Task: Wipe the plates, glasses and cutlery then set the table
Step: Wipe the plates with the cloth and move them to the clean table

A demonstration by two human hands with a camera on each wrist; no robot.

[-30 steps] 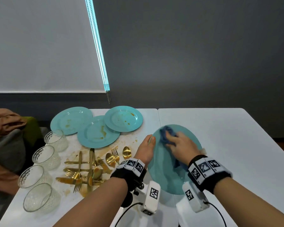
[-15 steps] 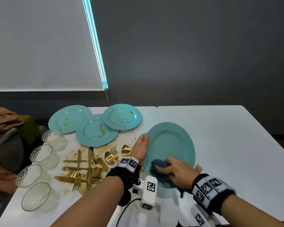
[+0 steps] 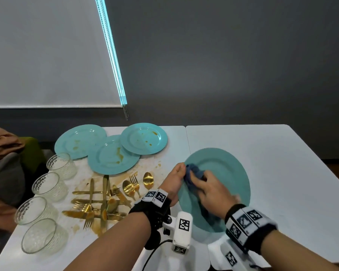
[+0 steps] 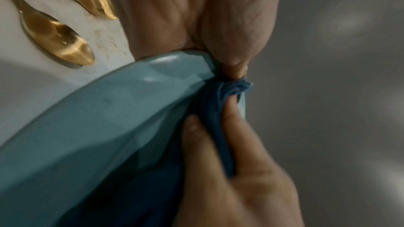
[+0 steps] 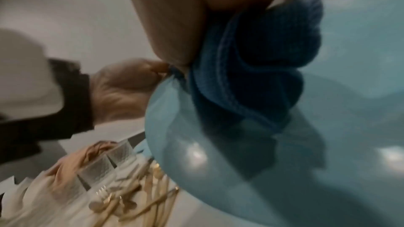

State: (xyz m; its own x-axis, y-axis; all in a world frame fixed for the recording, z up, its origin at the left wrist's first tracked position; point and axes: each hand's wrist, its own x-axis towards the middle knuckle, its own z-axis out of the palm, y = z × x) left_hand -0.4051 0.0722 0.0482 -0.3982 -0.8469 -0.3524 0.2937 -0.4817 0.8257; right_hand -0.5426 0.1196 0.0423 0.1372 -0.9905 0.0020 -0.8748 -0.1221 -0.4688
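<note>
A teal plate point(image 3: 226, 173) is held tilted above the table seam. My left hand point(image 3: 174, 182) grips its left rim, thumb on the face, fingers behind point(image 4: 231, 170). My right hand point(image 3: 209, 189) presses a bunched blue cloth point(image 3: 193, 173) against the plate's upper left face, right next to the left thumb. The cloth point(image 5: 258, 61) lies crumpled on the plate point(image 5: 328, 144) in the right wrist view. The left wrist view shows the plate's rim point(image 4: 109, 110) and the cloth point(image 4: 220, 110).
Three stained teal plates point(image 3: 112, 153) overlap at the back left. Gold cutlery point(image 3: 104, 202) lies in a smeared pile left of my left wrist. Several glasses point(image 3: 47, 186) line the left table edge. The right table point(image 3: 292, 163) is bare white.
The right hand has swept the cloth from the plate's top down to its near edge and back up to the upper left rim. The left hand has kept its hold on the rim.
</note>
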